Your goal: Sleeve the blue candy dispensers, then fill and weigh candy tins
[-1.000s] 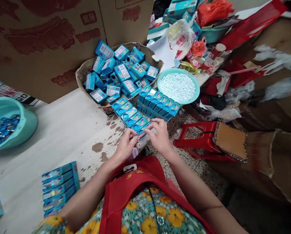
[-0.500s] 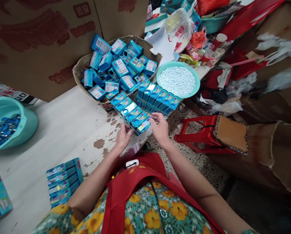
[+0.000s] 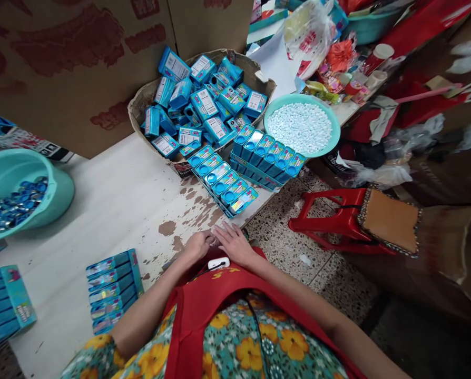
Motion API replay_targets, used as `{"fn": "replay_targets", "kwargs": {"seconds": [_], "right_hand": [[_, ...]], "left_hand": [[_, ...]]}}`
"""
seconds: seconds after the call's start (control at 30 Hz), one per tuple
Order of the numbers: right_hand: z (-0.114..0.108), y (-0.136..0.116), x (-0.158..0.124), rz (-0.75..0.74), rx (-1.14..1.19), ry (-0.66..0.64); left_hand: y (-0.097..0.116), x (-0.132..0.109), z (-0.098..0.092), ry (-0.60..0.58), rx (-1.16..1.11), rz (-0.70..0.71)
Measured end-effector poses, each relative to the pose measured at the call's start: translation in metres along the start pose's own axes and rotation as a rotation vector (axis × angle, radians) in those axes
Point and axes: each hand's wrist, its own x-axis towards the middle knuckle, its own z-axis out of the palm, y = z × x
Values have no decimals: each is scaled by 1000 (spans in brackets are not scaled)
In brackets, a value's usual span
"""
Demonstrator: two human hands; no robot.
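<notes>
My left hand [image 3: 198, 245] is in front of my apron at the table's front edge, its fingers curled; what they hold, if anything, is hidden. Close against its fingertips lies my right hand [image 3: 234, 243], fingers stretched out flat. Just beyond both hands, a display tray of blue tins [image 3: 224, 183] rests on the table, the tins' round recesses facing up; neither hand touches it. Behind it to the right stands a second tray of blue tins [image 3: 273, 152].
A cut-down carton [image 3: 138, 100] heaped with blue tins stands behind the trays. Beside it is a basin of white pellets [image 3: 302, 126]. On the left are a teal tub [image 3: 64, 189] with small blue metallic pieces and more packed trays [image 3: 115, 289]. A red stool [image 3: 318, 221] stands right.
Both hands have left the front tray of tins and drawn back toward my apron, coming together. The tray stays on the table. The view has shifted slightly.
</notes>
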Motion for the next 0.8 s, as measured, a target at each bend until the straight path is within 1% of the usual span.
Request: {"fn": "replay_targets", "kwargs": {"seconds": [0.1, 0.17, 0.27, 0.33, 0.37, 0.4, 0.47, 0.5, 0.53, 0.57, 0.63, 0.67, 0.73, 0.8], "right_hand": [[2, 8, -10, -80, -6, -14], [1, 10, -15, -102, 11, 4], [-4, 7, -14, -83, 28, 19], [-15, 1, -9, -45, 64, 2], [-23, -3, -6, -5, 101, 6], [-34, -7, -3, 50, 149, 25], [-61, -18, 3, 171, 259, 107], [-76, -24, 6, 221, 309, 159], [-91, -29, 9, 254, 348, 206], [-105, -33, 13, 270, 372, 244], [-127, -38, 20, 277, 383, 295], [-136, -37, 24, 282, 376, 314], [-148, -33, 33, 305, 367, 352], [-157, -26, 42, 343, 385, 387]], "left_hand": [[-2, 2, -3, 21, -36, -20], [-3, 5, -3, 5, -61, -24], [-4, 8, -3, -12, -75, -50], [-3, 5, -5, 11, -56, -78], [-1, 2, -8, 50, -65, -70], [3, -3, -13, 96, -98, -34], [15, -17, -24, 155, -246, 104], [24, -25, -30, 141, -351, 184], [32, -32, -36, 99, -463, 248], [42, -37, -42, 36, -568, 283], [58, -43, -53, -61, -754, 277], [64, -43, -58, -79, -828, 258], [73, -40, -69, -72, -915, 222], [77, -35, -80, -51, -920, 219]]}}
